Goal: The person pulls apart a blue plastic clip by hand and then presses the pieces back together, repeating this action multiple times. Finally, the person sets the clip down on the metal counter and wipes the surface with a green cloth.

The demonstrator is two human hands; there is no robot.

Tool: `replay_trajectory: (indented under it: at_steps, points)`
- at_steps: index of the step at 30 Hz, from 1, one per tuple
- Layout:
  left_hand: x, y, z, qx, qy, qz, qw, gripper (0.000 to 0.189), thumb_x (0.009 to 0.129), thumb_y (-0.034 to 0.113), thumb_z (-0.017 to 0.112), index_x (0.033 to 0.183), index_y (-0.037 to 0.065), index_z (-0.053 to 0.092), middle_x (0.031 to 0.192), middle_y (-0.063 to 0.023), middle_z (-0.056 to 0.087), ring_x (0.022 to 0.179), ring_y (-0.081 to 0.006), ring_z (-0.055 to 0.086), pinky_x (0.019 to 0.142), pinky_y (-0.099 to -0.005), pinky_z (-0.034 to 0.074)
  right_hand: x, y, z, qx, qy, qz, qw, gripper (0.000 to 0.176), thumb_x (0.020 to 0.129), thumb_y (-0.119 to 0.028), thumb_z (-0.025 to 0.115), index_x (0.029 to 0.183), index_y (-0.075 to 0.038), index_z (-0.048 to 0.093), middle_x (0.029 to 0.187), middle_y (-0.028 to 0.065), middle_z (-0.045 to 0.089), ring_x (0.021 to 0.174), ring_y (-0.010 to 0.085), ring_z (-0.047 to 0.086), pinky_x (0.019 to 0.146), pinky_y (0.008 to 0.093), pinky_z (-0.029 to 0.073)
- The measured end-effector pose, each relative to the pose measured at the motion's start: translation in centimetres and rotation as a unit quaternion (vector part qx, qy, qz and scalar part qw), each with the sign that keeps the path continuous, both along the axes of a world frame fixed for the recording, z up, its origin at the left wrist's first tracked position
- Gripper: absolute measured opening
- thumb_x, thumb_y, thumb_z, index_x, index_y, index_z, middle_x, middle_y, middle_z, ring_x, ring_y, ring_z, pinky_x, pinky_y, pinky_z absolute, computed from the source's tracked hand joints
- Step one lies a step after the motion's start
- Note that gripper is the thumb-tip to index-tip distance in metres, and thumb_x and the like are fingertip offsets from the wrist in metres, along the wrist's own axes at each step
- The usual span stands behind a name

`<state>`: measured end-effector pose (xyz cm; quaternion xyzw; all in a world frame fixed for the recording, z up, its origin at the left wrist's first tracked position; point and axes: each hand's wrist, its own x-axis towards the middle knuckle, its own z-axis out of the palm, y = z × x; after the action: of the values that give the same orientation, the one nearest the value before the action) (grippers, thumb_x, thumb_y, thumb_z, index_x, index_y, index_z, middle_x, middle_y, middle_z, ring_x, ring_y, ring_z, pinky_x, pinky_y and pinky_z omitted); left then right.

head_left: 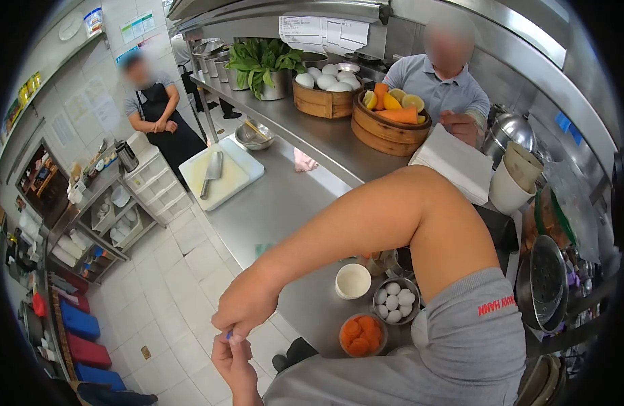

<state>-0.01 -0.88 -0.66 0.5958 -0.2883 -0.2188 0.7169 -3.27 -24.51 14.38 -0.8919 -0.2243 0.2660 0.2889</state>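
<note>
Low and left of centre, my two hands meet over the tiled floor beside the counter. My right hand (249,303) reaches down from a raised elbow, its fingers closed in a pinch. Just below it, my left hand (234,362) is closed too, with thumb and fingertips pressed together. A small blue thing (229,334) shows between the fingertips of both hands; its kind is hidden. To the right of my hands on the counter stand a white cup (353,281), a metal bowl of eggs (395,300) and a tub of orange slices (361,335), perhaps carrot.
A cleaver (211,174) lies on white cutting boards (241,177) beside a metal bowl (254,135). On the shelf are leafy greens (266,62), an egg basket (325,101) and a citrus steamer (391,128). One person (153,108) stands left; another (437,88) faces the counter.
</note>
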Motion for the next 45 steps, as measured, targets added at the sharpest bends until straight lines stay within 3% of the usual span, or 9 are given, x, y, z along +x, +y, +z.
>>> replay_trajectory:
  at_steps: [9, 15, 28, 31, 40, 45]
  points:
    - [-0.2, 0.1, 0.8, 0.011, -0.016, 0.032, 0.999, 0.026, 0.116, 0.029, 0.068, 0.107, 0.005, 0.064, 0.076, 0.0020, 0.058, 0.062, -0.0044, 0.045, 0.055, -0.0244, 0.031, 0.6, 0.1, -0.6, 0.017, 0.034, 0.008, 0.999, 0.053, 0.118, -0.048, 0.052, 0.122, 0.004, 0.063, 0.104, 0.0199, 0.072, 0.098, 0.0371, 0.071, 0.084, 0.0512, 0.055]
    - [0.1, 0.6, 0.6, 0.006, -0.041, 0.033, 0.999, 0.025, 0.117, 0.027, 0.066, 0.109, 0.004, 0.062, 0.079, -0.0001, 0.062, 0.064, -0.0049, 0.049, 0.056, -0.0234, 0.035, 0.0, 0.1, 1.1, 0.060, 0.111, -0.025, 0.992, 0.045, 0.119, -0.041, 0.052, 0.126, 0.002, 0.062, 0.116, 0.0153, 0.073, 0.104, 0.0281, 0.075, 0.087, 0.0479, 0.058]
    - [0.1, 1.3, -0.6, -0.045, -0.098, 0.049, 0.993, 0.029, 0.118, 0.032, 0.065, 0.110, 0.004, 0.062, 0.083, -0.0036, 0.066, 0.063, -0.0050, 0.050, 0.056, -0.0230, 0.035, 0.1, 0.7, 1.1, 0.123, 0.154, 0.003, 0.980, 0.043, 0.119, -0.038, 0.052, 0.130, 0.002, 0.061, 0.127, 0.0154, 0.073, 0.111, 0.0262, 0.076, 0.094, 0.0461, 0.060]
    - [0.3, 1.5, -1.0, -0.059, -0.082, 0.032, 0.994, 0.030, 0.118, 0.034, 0.066, 0.111, 0.005, 0.061, 0.084, -0.0048, 0.067, 0.062, -0.0053, 0.050, 0.055, -0.0231, 0.035, 0.1, 0.7, 1.1, 0.126, 0.153, 0.006, 0.980, 0.043, 0.119, -0.038, 0.053, 0.132, 0.002, 0.061, 0.128, 0.0156, 0.073, 0.111, 0.0267, 0.076, 0.094, 0.0462, 0.060]
    - [1.1, 0.8, -0.7, -0.152, 0.165, -0.034, 0.974, 0.031, 0.118, 0.039, 0.065, 0.112, 0.010, 0.058, 0.091, -0.0085, 0.068, 0.059, -0.0082, 0.049, 0.050, -0.0247, 0.035, 0.3, 0.3, 1.7, 0.123, 0.139, 0.020, 0.982, 0.044, 0.118, -0.039, 0.057, 0.134, 0.001, 0.063, 0.127, 0.0166, 0.074, 0.112, 0.0275, 0.075, 0.093, 0.0460, 0.060]
    - [1.2, 0.6, -0.7, -0.116, 0.127, -0.019, 0.985, 0.017, 0.117, 0.026, 0.065, 0.124, 0.012, 0.057, 0.090, -0.0072, 0.065, 0.057, -0.0082, 0.048, 0.050, -0.0235, 0.035, 0.0, 0.4, 2.5, 0.089, 0.101, -0.038, 0.990, 0.046, 0.118, -0.043, 0.056, 0.131, 0.001, 0.064, 0.118, 0.0189, 0.075, 0.106, 0.0287, 0.075, 0.090, 0.0458, 0.059]
